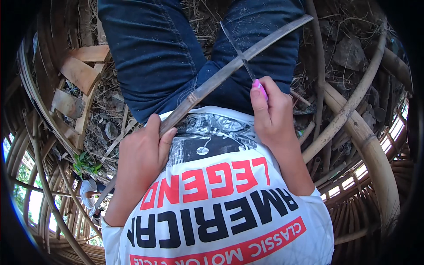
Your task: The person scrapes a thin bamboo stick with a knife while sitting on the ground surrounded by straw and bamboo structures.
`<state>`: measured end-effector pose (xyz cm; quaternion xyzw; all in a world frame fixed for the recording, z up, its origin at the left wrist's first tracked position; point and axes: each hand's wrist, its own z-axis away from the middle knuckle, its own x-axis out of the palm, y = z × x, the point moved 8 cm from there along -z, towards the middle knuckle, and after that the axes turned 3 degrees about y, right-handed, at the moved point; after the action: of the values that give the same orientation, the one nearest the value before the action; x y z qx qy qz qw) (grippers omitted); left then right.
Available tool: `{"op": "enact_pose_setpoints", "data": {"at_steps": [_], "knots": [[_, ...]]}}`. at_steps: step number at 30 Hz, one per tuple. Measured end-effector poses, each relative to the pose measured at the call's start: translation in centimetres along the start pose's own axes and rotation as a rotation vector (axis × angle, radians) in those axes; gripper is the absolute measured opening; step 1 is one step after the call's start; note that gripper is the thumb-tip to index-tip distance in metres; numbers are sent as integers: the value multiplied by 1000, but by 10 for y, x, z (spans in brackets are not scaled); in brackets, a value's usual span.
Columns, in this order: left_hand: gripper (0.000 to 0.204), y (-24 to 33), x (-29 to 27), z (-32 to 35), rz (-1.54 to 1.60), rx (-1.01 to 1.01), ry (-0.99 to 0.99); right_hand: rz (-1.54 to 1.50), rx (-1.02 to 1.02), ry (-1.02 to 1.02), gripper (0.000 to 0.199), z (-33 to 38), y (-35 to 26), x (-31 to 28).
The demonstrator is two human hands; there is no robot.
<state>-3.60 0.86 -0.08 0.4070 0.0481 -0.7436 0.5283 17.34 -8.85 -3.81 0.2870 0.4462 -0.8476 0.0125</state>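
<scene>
My left hand (148, 143) is closed around a long, brownish-grey bamboo strip (216, 79). The strip slants across my lap, from beside my left forearm up to its far tip above my right knee. A raised joint shows partway along it. In my right hand (274, 112) is a knife (231, 39), its pink handle (259, 89) gripped with the thumb along it. The thin blade crosses the strip beyond the joint and points up and left. Blade and strip appear to touch where they cross.
Curved bamboo poles (369, 137) stand close on my right. Pale wooden pieces (79, 73) and bent slats lie to my left. Dry debris and a stone (349, 53) cover the ground around my legs. A small green plant (86, 164) grows near my left arm.
</scene>
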Motion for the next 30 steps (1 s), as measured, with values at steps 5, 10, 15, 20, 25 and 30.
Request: {"op": "enact_pose_setpoints", "data": {"at_steps": [5,10,15,20,25,30], "knots": [[35,-4,-1,1,29,-53,16,-69,-94,15,21,-4,3,0],[35,-1,-4,-3,65,-23,23,13,-168,72,22,-6,-6,-3],[37,0,3,-4,134,-120,-121,237,-148,91,36,-3,-5,3],[36,4,1,-1,77,-50,-12,269,-124,94,40,0,2,5],[35,3,3,-2,86,-56,-18,224,-117,62,41,1,7,6],[35,3,7,-1,119,-42,-35,147,-98,76,40,6,12,8]]}}
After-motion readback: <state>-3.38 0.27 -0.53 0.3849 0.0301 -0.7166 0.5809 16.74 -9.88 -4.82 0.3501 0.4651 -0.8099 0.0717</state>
